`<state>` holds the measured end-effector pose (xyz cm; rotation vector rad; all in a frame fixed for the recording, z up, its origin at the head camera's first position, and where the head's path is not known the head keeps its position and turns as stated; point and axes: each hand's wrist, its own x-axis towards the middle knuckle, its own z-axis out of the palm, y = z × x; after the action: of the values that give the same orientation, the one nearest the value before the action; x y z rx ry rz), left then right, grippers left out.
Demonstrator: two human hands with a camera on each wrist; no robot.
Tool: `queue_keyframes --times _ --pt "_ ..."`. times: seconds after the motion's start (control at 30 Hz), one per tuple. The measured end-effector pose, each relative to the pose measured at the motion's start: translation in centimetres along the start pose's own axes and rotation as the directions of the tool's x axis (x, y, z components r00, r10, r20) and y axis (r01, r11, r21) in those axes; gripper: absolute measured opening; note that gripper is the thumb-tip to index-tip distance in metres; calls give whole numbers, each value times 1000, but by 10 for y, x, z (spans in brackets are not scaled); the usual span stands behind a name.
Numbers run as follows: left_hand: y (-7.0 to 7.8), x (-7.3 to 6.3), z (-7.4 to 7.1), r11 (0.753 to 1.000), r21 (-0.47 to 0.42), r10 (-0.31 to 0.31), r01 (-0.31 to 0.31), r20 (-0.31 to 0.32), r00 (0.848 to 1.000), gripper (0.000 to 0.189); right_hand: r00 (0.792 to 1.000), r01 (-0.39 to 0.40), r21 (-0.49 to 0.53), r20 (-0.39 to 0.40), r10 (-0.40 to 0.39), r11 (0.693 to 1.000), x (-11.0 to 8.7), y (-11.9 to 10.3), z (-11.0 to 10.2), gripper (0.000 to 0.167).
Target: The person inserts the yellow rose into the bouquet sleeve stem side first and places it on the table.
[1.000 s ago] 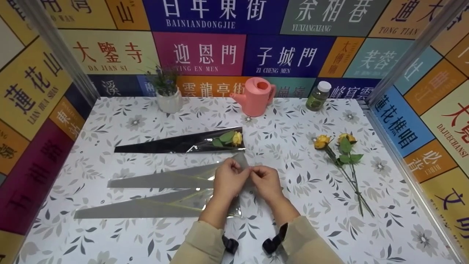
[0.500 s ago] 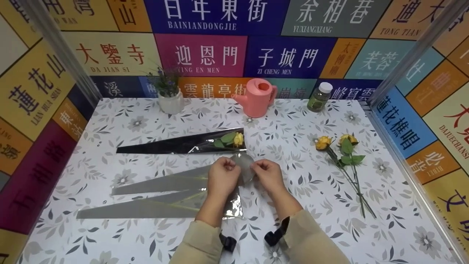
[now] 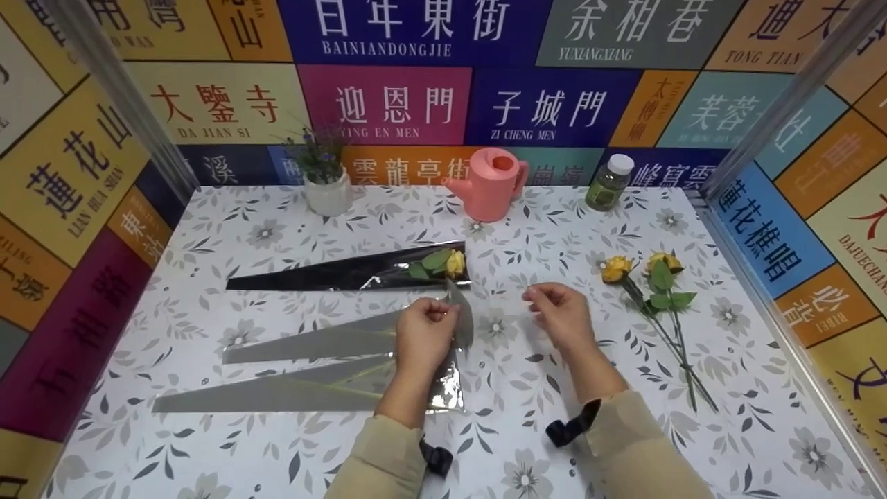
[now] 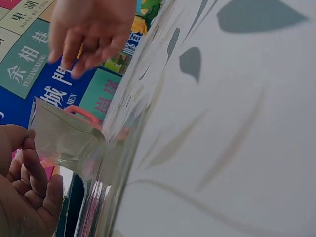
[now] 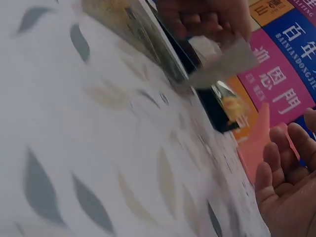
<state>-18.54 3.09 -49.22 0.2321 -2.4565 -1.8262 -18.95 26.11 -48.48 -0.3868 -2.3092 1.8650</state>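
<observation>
My left hand [image 3: 424,333] pinches the open end of a grey flower sleeve [image 3: 312,338] between thumb and forefinger. That end stands lifted off the table, as the lifted flap [image 4: 64,131] shows in the left wrist view. To its right, my right hand [image 3: 565,322] hovers over the table with loosely bent fingers, and I see nothing in it. A second grey flower sleeve [image 3: 291,390] lies flat nearer me. Behind both is a black flower sleeve [image 3: 326,272] with a yellow rose [image 3: 454,263] at its wide end. Two yellow roses with stems [image 3: 665,305] lie crossed at the right.
Along the back stand a potted plant [image 3: 326,187], a pink watering can [image 3: 489,187] and a white-capped bottle [image 3: 610,184]. The table [image 3: 527,423] wears a white leaf-patterned cloth. Colourful lettered walls [image 3: 388,104] enclose three sides.
My right hand has let go of the sleeve's end and moved right, away from the left hand. My left hand still pinches the sleeve, whose end has parted and stands up.
</observation>
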Motion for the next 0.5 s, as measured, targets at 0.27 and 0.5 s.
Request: queue_keyframes --times 0.27,0.5 --pt "0 -1 3 1000 28 0 0 -4 1000 12 956 -23 -440 -271 -109 898 24 9 -121 29" --pt "-1 0 1 999 47 13 -12 -26 1000 11 978 -155 -583 -202 42 798 24 32 -166 35"
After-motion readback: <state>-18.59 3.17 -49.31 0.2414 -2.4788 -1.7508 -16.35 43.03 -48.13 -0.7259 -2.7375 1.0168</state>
